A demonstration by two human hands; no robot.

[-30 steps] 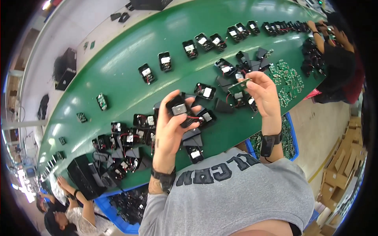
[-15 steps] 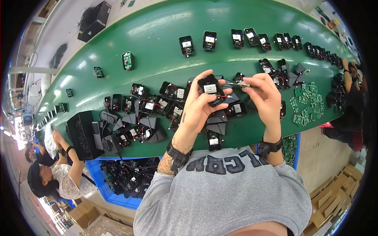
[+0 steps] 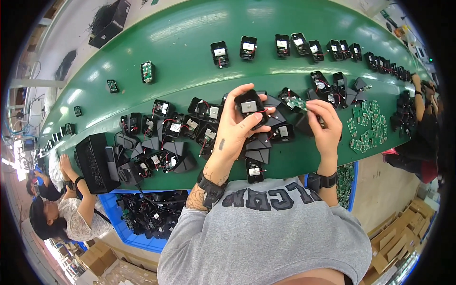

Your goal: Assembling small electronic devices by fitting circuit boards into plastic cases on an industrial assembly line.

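Desk: The long green desk [image 3: 190,42] is curving across the room, carrying rows of small parts.
Black box: A big black box [image 3: 92,164] is standing at the near edge, to the left.
Pile: Many black cases [image 3: 166,128] with red wires are lying in a heap below the hands.
Left hand: The left hand [image 3: 237,130] is gripping a small black case [image 3: 249,105] above the pile, its fingers wrapped around it.
Right hand: The right hand [image 3: 325,126] is pinching a little green board [image 3: 298,102] just beside that case.
Green boards: More green boards [image 3: 365,128] are lying to the right.
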